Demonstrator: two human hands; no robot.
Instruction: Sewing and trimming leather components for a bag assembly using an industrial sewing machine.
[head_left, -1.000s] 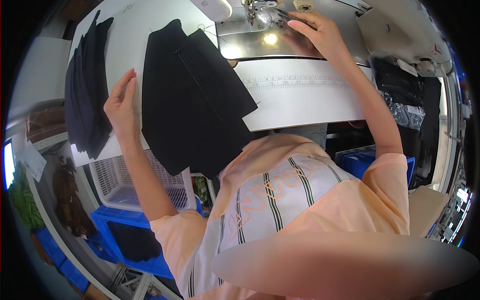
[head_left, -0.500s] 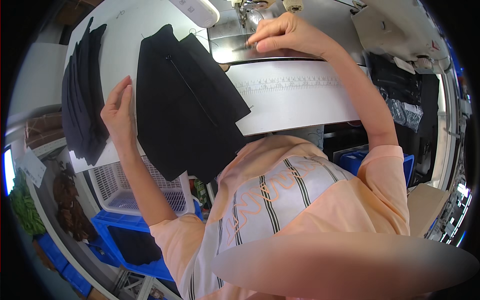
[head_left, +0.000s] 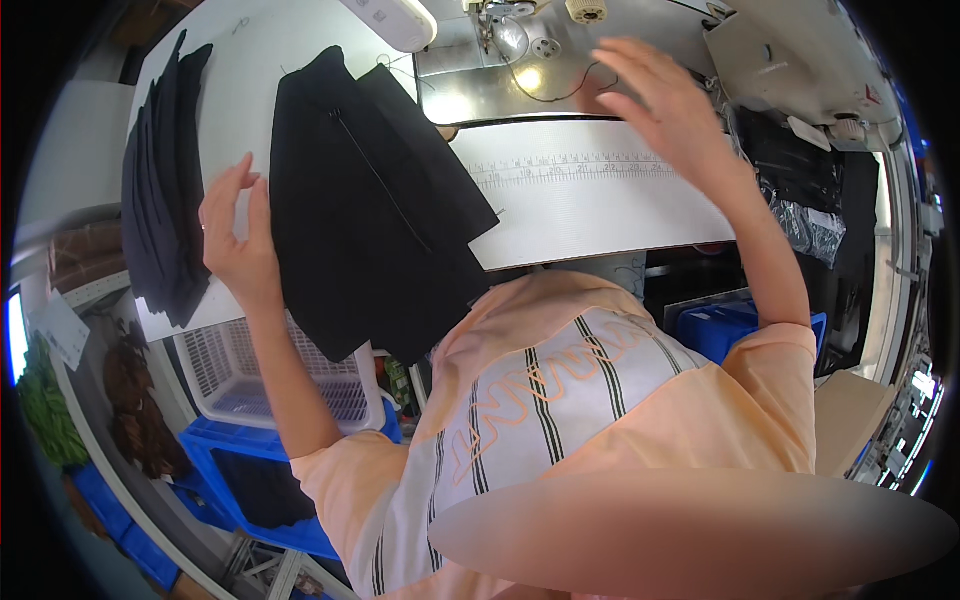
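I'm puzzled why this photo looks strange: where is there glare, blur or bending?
Head view: bright glare patches on the metal sewing-machine bed; head view: the right hand's fingers look slightly smeared, probably from motion; head view: a smooth blurred oval hides the lower right; head view: outer edges bow near the black rim.

Black fabric piece (head_left: 350,225) (zip (head_left: 383,182) slanting down it), spread on white table (head_left: 240,90), lower end overhanging
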